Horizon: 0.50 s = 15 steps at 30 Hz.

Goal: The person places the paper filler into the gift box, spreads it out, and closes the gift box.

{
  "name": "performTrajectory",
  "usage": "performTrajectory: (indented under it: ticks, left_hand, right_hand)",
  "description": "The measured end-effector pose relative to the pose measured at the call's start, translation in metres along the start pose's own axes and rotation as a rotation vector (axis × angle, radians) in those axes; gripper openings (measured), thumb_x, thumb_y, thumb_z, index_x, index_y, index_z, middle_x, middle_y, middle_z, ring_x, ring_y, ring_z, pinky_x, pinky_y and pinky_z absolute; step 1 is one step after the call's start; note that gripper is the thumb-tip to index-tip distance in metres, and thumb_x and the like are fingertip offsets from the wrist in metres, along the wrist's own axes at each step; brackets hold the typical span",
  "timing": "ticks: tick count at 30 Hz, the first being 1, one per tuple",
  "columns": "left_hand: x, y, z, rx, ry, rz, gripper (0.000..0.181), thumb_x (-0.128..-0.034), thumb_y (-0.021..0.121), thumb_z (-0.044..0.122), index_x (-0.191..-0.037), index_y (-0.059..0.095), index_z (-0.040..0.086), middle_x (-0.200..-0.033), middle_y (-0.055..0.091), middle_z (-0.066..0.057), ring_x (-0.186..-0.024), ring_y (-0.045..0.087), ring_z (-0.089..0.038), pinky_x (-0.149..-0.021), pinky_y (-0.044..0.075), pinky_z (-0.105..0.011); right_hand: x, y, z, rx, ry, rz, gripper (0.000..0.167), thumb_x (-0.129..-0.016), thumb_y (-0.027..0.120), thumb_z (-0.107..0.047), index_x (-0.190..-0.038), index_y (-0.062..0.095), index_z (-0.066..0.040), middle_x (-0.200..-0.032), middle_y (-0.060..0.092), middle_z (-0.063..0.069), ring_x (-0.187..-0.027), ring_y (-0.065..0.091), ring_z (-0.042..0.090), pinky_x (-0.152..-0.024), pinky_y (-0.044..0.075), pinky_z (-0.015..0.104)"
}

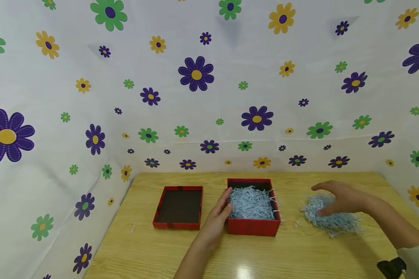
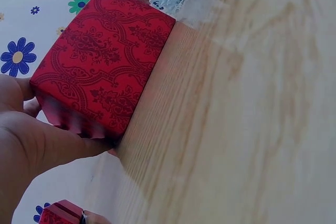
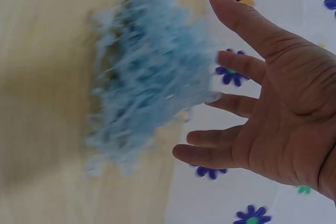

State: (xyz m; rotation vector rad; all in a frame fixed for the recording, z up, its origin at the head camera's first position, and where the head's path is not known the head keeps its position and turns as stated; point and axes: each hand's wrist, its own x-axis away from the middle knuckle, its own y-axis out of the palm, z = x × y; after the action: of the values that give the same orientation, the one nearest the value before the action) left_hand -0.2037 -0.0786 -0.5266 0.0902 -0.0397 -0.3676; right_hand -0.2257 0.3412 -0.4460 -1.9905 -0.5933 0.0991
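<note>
A red patterned box [image 1: 253, 227], topless, holds light-blue shredded paper [image 1: 250, 203]. My left hand [image 1: 213, 223] rests against its left side, thumb and fingers spread along the wall; the left wrist view shows the box's front face [image 2: 105, 51]. Over a loose heap of shredded paper [image 1: 342, 223] to the right hovers my right hand [image 1: 345, 199], thumb and fingers spread. Seen from the right wrist, the heap [image 3: 152, 77] is blurred and the hand [image 3: 283, 114] has nothing in its palm.
Left of the box a shallow red lid [image 1: 178, 207] lies with its dark inside up. Loose paper strands [image 1: 132, 227] are scattered on the wooden table [image 1: 143, 255]. A flower-print cloth [image 1: 223, 93] hangs behind and at the sides.
</note>
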Motion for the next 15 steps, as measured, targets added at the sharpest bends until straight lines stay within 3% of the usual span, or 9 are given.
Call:
performTrajectory:
  ticks: [4, 9, 11, 15]
  left_hand:
    - [0.001, -0.001, 0.001, 0.007, 0.009, -0.003, 0.054, -0.115, 0.044, 0.024, -0.167, 0.033, 0.031, -0.178, 0.01, -0.004, -0.163, 0.002, -0.036, -0.128, 0.003, -0.064]
    - [0.002, 0.0, 0.001, 0.017, 0.002, -0.003, 0.054, -0.115, 0.044, 0.023, -0.167, 0.034, 0.032, -0.178, 0.01, -0.005, -0.163, 0.003, -0.037, -0.128, 0.004, -0.065]
    - [0.002, 0.0, 0.002, 0.02, 0.003, -0.008, 0.054, -0.1152, 0.044, 0.023, -0.167, 0.034, 0.033, -0.178, 0.01, -0.004, -0.163, 0.003, -0.037, -0.127, 0.004, -0.066]
    - [0.002, -0.001, 0.001, 0.029, -0.003, -0.008, 0.053, -0.1153, 0.044, 0.024, -0.166, 0.034, 0.036, -0.178, 0.01, -0.001, -0.163, 0.003, -0.035, -0.127, 0.004, -0.066]
  right_hand:
    - [0.007, 0.018, 0.019, -0.028, 0.034, 0.02, 0.085, -0.085, 0.09, -0.033, -0.147, 0.049, 0.011, -0.143, 0.041, 0.049, -0.126, 0.045, 0.069, -0.085, 0.054, 0.069]
    - [0.004, 0.037, 0.026, 0.003, 0.038, 0.086, 0.077, -0.086, 0.087, -0.02, -0.143, 0.049, 0.016, -0.132, 0.052, 0.045, -0.115, 0.056, 0.062, -0.079, 0.057, 0.058]
    - [0.002, 0.04, 0.027, 0.03, 0.03, 0.119, 0.073, -0.086, 0.085, -0.012, -0.14, 0.049, 0.021, -0.13, 0.055, 0.046, -0.106, 0.062, 0.055, -0.074, 0.055, 0.052]
    - [-0.002, 0.033, 0.02, 0.042, 0.031, 0.159, 0.069, -0.087, 0.081, -0.007, -0.136, 0.048, 0.027, -0.133, 0.054, 0.048, -0.11, 0.062, 0.058, -0.079, 0.057, 0.056]
